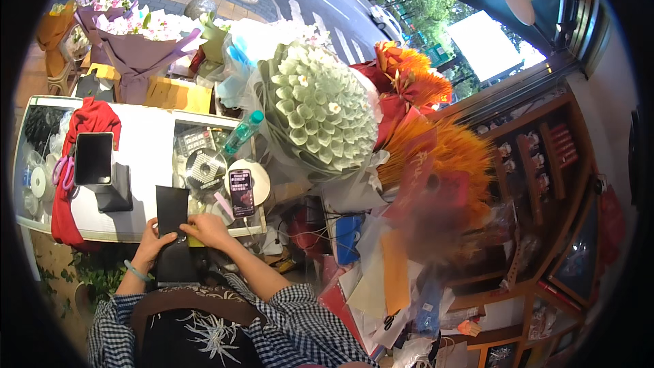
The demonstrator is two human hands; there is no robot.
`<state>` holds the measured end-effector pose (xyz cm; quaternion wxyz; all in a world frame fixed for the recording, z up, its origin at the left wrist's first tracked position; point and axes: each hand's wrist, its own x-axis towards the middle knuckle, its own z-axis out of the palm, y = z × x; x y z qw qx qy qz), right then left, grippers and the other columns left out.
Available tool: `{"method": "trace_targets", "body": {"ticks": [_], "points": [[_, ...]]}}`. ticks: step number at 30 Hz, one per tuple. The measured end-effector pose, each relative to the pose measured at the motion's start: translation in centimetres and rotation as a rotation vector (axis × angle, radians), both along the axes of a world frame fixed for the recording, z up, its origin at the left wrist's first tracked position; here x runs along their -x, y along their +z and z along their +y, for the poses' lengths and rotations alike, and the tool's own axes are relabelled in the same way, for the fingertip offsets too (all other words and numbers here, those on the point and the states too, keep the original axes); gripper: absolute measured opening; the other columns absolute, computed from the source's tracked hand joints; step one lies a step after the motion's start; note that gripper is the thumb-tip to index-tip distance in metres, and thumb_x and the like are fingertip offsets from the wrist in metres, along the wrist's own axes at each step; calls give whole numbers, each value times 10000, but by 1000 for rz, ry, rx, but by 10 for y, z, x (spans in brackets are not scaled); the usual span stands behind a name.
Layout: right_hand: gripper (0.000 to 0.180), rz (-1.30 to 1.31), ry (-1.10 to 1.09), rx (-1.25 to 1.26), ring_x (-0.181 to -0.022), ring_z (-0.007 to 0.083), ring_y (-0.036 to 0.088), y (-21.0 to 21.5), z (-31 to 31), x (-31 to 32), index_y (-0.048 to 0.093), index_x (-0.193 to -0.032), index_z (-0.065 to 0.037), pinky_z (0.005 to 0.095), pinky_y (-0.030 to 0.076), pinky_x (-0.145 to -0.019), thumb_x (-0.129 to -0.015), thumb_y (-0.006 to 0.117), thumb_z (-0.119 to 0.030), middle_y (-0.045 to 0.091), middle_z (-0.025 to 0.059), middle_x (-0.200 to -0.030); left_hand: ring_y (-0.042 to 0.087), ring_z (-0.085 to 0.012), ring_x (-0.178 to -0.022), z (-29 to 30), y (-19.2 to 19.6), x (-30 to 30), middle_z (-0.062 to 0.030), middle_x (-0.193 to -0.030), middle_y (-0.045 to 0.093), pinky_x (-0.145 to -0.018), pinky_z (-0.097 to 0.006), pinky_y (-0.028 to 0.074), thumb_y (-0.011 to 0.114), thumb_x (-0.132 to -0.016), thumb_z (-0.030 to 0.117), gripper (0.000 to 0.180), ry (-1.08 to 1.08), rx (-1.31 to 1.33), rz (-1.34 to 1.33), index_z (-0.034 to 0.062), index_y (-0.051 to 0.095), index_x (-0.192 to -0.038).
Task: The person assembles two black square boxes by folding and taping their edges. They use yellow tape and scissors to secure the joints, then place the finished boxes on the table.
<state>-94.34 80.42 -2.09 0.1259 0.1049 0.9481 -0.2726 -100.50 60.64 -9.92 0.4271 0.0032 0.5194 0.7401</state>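
At the counter's front edge I hold a flat black piece, apparently folded card [172,206], with a crease across its middle. My left hand [151,245] grips its left edge by the crease, thumb on top. My right hand [208,229] pinches the right side, its thumb close to the left one. The piece's lower part hangs toward my lap. Further left on the white counter top [146,129] stands an open-topped black box [95,158], its inside dark. Beside it lie purple-handled scissors [65,172] on a red cloth [95,123].
A lit phone [241,192] lies on a round white disc right of my hands. Behind it are a spool [206,168], a calculator [196,142] and a teal-capped bottle [243,133]. A large pale-green bouquet [320,105] and orange plumes [436,163] crowd the right side.
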Motion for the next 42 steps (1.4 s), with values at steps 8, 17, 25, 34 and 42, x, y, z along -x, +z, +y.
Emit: {"method": "trace_targets", "body": {"ticks": [8,17,25,34,42], "points": [[498,100,67,212,-868,348,659,43,13,-23,653,-1083,-44,419,510,-772,-799,701,-451,686,184,-920,602,-173,-1001,-3,46,14,-121,-1151,596,-853,-312,509,761,-790,150,708,-97,35,-39,-21,389,-1366],[540,51,72,-110,-767,353,662,74,29,-33,689,-979,-61,420,514,-679,-832,603,-573,683,177,-811,602,-155,-1013,-9,83,15,-89,-1151,599,-871,-284,494,730,-812,146,573,-92,-147,-156,-23,463,-1290],[525,159,51,2,-774,345,664,69,29,-32,704,-930,-64,409,519,-700,-816,627,-571,684,173,-795,642,-172,-987,-12,90,12,-121,-1133,629,-848,-291,531,704,-839,189,504,-122,-318,-173,-26,505,-1250],[462,171,142,130,-618,366,587,65,14,-13,664,-782,-20,418,448,-575,-855,627,-475,602,186,-650,623,-179,-1035,-14,51,13,-120,-1174,618,-872,-319,526,646,-908,284,504,-178,-430,-443,2,494,-1297],[562,59,40,-37,-667,384,623,89,-7,-25,640,-687,-2,447,480,-609,-874,581,-528,617,207,-644,515,-186,-1099,-15,79,22,-156,-1218,544,-953,-296,423,709,-855,292,760,-216,-45,152,15,318,-1444]]}}
